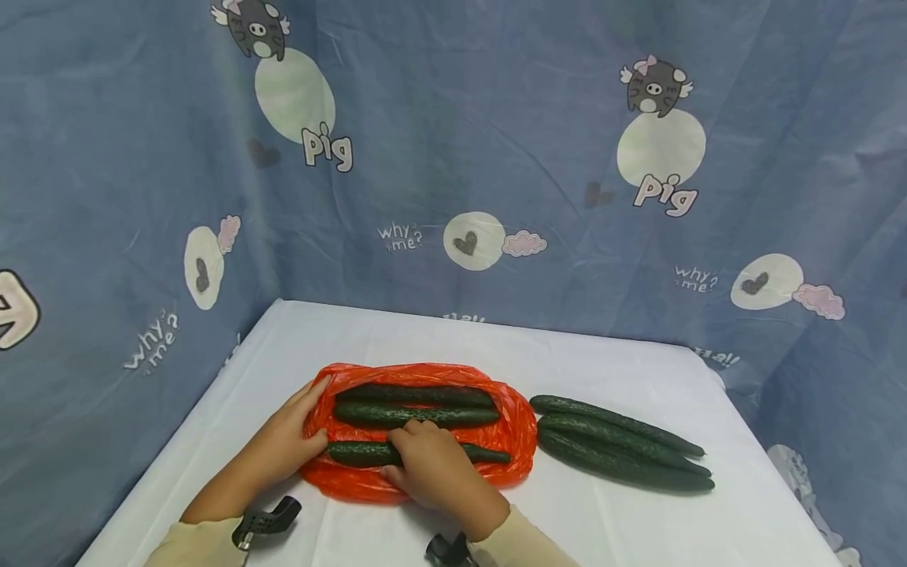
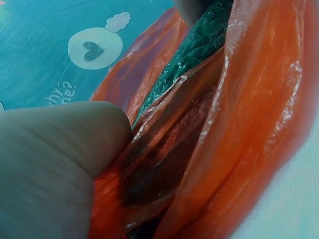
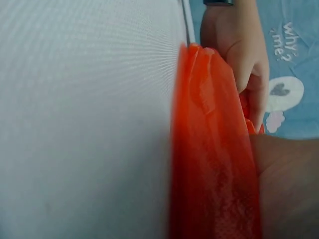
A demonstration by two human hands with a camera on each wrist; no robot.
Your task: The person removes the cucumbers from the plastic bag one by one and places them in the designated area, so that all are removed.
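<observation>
A red plastic bag lies opened out on the white table, with three dark green cucumbers inside. Two of them, the far cucumber and the middle cucumber, lie side by side. My right hand holds the near cucumber, fingers curled over its middle. At the bag's left end, my left hand grips the rim; its thumb presses the film in the left wrist view. In the right wrist view, the bag's side wall hides the cucumbers.
Three more cucumbers lie together on the table right of the bag, their left ends close to it. A white cloth covers the table. Blue printed curtain fabric hangs behind and along both sides.
</observation>
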